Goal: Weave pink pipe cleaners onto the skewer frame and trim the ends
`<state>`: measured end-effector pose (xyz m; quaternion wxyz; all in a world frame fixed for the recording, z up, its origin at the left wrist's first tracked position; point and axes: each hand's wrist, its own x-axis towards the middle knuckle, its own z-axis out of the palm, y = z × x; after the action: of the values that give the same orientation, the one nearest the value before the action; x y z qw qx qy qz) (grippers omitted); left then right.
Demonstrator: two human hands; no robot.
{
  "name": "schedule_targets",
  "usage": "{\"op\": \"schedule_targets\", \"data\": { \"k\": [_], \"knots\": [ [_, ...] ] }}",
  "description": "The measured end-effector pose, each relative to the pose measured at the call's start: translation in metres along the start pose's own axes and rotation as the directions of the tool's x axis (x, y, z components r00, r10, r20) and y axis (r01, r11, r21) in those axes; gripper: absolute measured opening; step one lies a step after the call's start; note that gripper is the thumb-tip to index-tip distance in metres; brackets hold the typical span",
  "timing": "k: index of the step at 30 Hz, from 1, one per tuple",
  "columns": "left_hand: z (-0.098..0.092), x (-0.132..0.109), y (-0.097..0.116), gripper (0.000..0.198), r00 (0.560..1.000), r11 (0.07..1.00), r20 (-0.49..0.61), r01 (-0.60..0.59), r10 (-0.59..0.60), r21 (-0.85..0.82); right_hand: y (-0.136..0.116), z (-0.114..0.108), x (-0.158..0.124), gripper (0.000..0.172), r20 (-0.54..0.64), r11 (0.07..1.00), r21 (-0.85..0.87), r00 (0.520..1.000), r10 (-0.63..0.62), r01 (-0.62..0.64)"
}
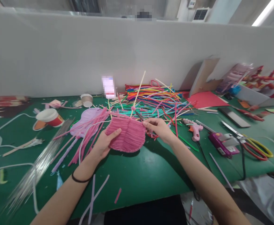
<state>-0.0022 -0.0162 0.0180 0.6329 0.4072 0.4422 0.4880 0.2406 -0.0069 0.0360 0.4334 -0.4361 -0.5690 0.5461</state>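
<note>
A rounded pink piece (127, 134) made of rows of fuzzy stems is held up over the green table. My left hand (107, 142) grips its left side, thumb on the front face and fingers behind. At the upper right corner, my right hand (156, 127) pinches the edge between thumb and fingertips. Dark blades, perhaps of small scissors, show by the right fingertips; how they are held is unclear. Behind the piece stands a cream stem (139, 88) with a pink knot near its foot. Long pink stems (90, 140) lie left of my left hand.
Colourful stems (155, 97) are heaped at the back centre. A paper cup (50, 117), a lilac padded shape (86, 120) and clear wires (43, 156) lie left. On the right are a pink glue gun (194, 128), a purple power strip (222, 145) and large scissors (256, 148).
</note>
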Motion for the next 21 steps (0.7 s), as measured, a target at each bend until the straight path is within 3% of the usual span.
{"op": "schedule_targets", "data": {
  "k": [6, 9, 11, 14, 17, 21],
  "knots": [
    [0.001, 0.002, -0.004, 0.042, 0.971, 0.980, -0.134, -0.197, 0.199, 0.026, 0.009, -0.003, -0.001, 0.034, -0.012, 0.999, -0.033, 0.999, -0.031, 0.031],
    [0.000, 0.000, -0.004, 0.037, 0.932, 0.937, -0.159, -0.296, 0.326, 0.187, 0.010, -0.002, -0.001, 0.031, -0.061, 0.997, -0.038, 0.996, -0.069, 0.067],
    [0.001, -0.004, -0.003, 0.031, 0.890, 0.857, -0.137, -0.363, 0.436, 0.367, 0.009, 0.000, 0.001, 0.030, -0.142, 0.995, -0.067, 0.986, -0.085, 0.076],
    [0.004, -0.012, -0.001, 0.019, 0.791, 0.636, 0.009, -0.498, 0.611, 0.589, 0.009, 0.005, 0.005, 0.030, -0.260, 0.990, -0.110, 0.959, -0.112, 0.085],
    [0.008, -0.020, -0.002, 0.012, 0.643, 0.377, 0.208, -0.647, 0.737, 0.662, 0.008, 0.010, 0.008, 0.032, -0.312, 0.992, -0.074, 0.943, -0.116, 0.098],
    [0.012, -0.024, -0.006, 0.034, 0.437, 0.093, 0.429, -0.778, 0.790, 0.622, 0.009, 0.018, 0.010, 0.035, -0.343, 0.990, 0.046, 0.933, -0.108, 0.131]
  ]
}}
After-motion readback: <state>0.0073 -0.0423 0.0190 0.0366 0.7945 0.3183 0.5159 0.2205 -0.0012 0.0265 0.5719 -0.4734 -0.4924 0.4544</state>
